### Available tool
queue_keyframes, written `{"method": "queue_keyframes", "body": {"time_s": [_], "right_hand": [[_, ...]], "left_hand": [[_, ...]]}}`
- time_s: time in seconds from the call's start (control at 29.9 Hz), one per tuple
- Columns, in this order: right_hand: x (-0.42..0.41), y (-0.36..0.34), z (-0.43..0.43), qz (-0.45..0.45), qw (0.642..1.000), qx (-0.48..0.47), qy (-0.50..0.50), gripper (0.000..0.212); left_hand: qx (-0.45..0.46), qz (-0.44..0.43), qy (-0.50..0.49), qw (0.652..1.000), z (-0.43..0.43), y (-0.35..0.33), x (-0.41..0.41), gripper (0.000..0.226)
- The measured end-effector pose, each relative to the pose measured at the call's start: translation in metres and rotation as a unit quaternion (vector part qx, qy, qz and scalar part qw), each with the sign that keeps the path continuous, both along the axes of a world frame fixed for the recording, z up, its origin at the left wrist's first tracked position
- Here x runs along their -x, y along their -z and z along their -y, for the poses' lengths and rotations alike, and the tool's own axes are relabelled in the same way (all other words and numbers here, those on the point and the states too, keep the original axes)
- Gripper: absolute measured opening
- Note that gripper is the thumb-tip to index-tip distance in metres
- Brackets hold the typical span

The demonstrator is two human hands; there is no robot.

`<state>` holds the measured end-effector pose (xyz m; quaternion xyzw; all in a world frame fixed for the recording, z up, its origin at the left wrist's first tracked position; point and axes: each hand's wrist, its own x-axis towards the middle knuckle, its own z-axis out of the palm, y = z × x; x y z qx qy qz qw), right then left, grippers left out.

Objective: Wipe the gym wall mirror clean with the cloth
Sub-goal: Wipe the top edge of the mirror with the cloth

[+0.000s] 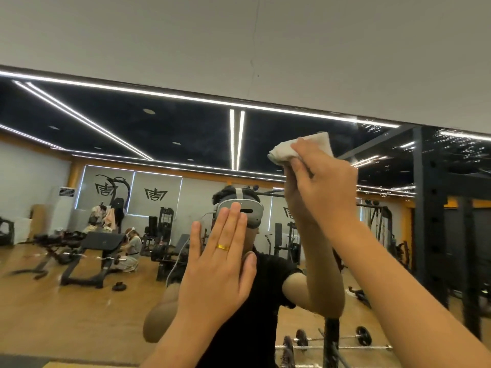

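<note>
One crumpled white cloth [300, 150] is gripped in the curled fingers of the right hand [324, 179] against the mirror [132, 134] near its top edge, while the left hand [218, 261], lower down, lies flat and straight-fingered on it.

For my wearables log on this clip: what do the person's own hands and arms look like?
The left hand wears a plain gold band ring on its ring finger. The right hand shows no ring. Both forearms are bare: no gloves, watch or sleeves. In the reflection, a black short sleeve ends at the upper arm.
</note>
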<state>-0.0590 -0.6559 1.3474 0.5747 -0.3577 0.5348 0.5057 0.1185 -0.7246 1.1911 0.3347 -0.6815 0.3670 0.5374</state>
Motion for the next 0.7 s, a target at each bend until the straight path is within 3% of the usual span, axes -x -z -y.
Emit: {"method": "queue_keyframes", "body": {"time_s": [0.13, 0.23, 0.33, 0.47, 0.6, 0.7], "right_hand": [[-0.04, 0.001, 0.011, -0.092, 0.995, -0.018, -0.017, 0.024], [-0.059, 0.004, 0.015, -0.174, 0.982, -0.077, 0.008, 0.034], [-0.051, 0.011, -0.003, -0.24, 0.968, -0.075, 0.005, 0.045], [0.005, 0.015, -0.041, -0.192, 0.981, 0.007, -0.002, 0.038], [0.066, 0.023, -0.055, -0.054, 0.996, -0.061, 0.038, 0.033], [0.084, 0.031, -0.046, -0.006, 0.995, -0.102, 0.012, 0.039]], "left_hand": [[-0.006, 0.008, -0.012, 1.0, 0.0, 0.0, 0.001, 0.068], [-0.015, 0.009, -0.02, 1.0, 0.002, 0.0, 0.0, 0.068], [-0.015, 0.003, -0.009, 1.0, 0.001, 0.0, 0.0, 0.067], [-0.005, 0.003, -0.007, 1.0, 0.0, 0.001, 0.001, 0.07], [-0.005, 0.007, -0.011, 1.0, 0.0, 0.001, 0.0, 0.07], [-0.004, 0.008, -0.01, 1.0, -0.001, 0.0, 0.0, 0.07]]}}
